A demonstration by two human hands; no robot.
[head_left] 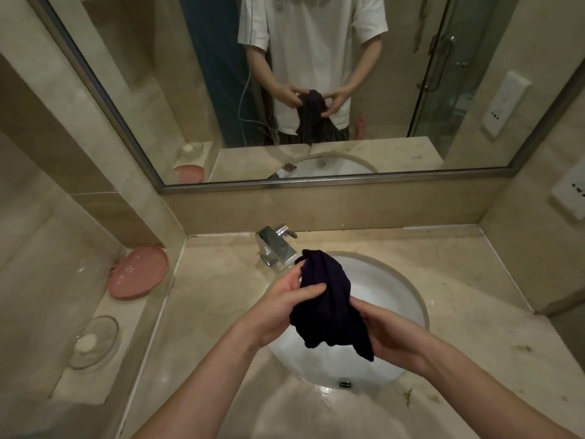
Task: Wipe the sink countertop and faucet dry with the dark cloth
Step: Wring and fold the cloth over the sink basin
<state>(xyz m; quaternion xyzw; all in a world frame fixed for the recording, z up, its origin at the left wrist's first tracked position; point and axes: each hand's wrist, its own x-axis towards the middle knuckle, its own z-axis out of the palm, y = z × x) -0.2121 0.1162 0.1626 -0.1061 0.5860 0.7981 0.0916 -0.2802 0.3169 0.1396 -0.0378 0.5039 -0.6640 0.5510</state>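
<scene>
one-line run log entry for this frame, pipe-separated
phase: prep | left hand: grips dark cloth | right hand: grips cloth | cloth: bunched above sink | faucet: untouched

A pink plate (138,271) leans on the side ledge left of the mirror (316,90), below its lower left corner. Nearer the camera on that ledge sits a clear glass dish (95,342) holding a white soap (85,341). A white wall socket (569,198) is right of the mirror.
</scene>
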